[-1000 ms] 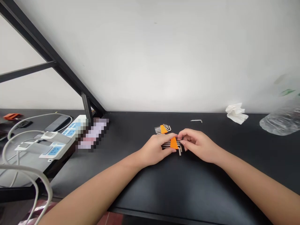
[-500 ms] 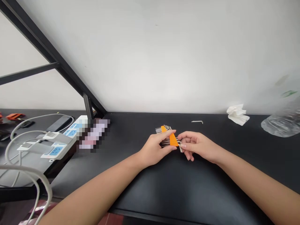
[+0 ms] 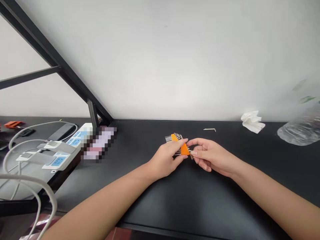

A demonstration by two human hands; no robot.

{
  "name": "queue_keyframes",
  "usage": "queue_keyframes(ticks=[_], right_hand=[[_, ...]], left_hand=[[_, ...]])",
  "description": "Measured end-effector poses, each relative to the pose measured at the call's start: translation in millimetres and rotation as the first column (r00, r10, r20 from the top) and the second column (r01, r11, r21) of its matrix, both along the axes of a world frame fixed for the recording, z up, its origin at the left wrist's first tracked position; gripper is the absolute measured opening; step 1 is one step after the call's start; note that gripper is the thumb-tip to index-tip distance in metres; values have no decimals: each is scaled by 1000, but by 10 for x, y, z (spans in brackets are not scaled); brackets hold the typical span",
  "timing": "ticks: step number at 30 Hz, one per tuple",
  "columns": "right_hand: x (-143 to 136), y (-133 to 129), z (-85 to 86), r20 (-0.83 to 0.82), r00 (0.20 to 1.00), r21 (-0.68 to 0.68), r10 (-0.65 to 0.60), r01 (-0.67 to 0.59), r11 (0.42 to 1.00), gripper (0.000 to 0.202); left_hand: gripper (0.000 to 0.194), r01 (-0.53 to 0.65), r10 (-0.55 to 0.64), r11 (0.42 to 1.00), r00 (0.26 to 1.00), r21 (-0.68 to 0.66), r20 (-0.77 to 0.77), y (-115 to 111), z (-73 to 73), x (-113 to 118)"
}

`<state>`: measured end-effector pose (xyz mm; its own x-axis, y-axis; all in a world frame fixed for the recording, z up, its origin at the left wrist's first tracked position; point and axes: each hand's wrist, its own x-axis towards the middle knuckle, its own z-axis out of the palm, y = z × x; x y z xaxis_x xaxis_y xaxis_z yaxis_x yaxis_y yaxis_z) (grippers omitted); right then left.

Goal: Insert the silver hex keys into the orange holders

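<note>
While a pale wall fills the background, a black bench runs across beneath it and carries the things. At its left side a dark metal frame slants down, with a white power strip by its foot. Far to the right lies a see-through plastic container, its outline blurred.

Over the middle of the bench, the left hand and the right hand meet from opposite sides. Between that container and the hands, near the wall, sits a crumpled tissue.

The held hex key set is at the fingers of both hands. The left fingers are clamped on its orange holder, thumb on the near edge and forefinger on the far one. Its long shafts run roughly left to right, with the bent ends on the right, so the right hand is the nearer to those ends. The right thumb and forefinger close in there, touching or almost so; whether they pinch a key, I cannot tell.

Just beyond the held one, toward the wall, the other hex key set lies with its bends also rightward. Smallest is a loose hex key, apart from both sets, beyond the right hand, its long arm roughly crosswise.
</note>
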<state>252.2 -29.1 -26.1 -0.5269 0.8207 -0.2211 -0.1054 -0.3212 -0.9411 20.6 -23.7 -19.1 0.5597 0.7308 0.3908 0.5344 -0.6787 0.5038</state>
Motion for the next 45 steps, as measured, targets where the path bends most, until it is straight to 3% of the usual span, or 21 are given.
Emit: queue_keyframes(ticks=[11, 17, 20, 24, 27, 29, 32, 35, 41, 45], right_hand=[[7, 4, -36, 295, 955, 220, -1, -67, 973, 47], [-46, 3, -105, 112, 993, 222, 41, -66, 973, 40], [-65, 13, -106, 63, 997, 138, 42, -51, 989, 36], [-12, 55, -108, -22, 992, 59, 125, -123, 991, 38], [43, 70, -116, 22, 983, 164, 181, -182, 969, 38], [60, 55, -103, 123, 983, 276, 140, -169, 946, 38], [45, 4, -48, 322, 946, 436, -34, -116, 892, 39], [11, -37, 17, 431, 887, 511, -165, -89, 855, 39], [-18, -42, 61, 415, 904, 372, -106, -62, 926, 45], [-38, -51, 72, 443, 886, 377, -139, -43, 925, 50]], left_hand=[[46, -12, 10, 999, 999, 48, 52, -10, -20, 2], [54, 26, -23, 998, 998, -61, 50, -5, -7, 10], [60, 49, -49, 997, 999, -57, -1, -3, -29, 8], [61, 81, -75, 992, 995, -94, 68, -14, -31, 15], [59, 118, -104, 985, 989, -128, 109, -27, -11, 27], [57, 121, -107, 984, 988, -132, 113, -36, 0, 34], [54, 71, -66, 995, 994, -65, 88, -48, 4, 38], [50, 22, -24, 997, 999, 81, 23, -56, 3, 38], [50, 32, -8, 960, 996, 279, -87, -62, 4, 51], [47, 39, 3, 943, 992, 332, -127, -64, -12, 71]])
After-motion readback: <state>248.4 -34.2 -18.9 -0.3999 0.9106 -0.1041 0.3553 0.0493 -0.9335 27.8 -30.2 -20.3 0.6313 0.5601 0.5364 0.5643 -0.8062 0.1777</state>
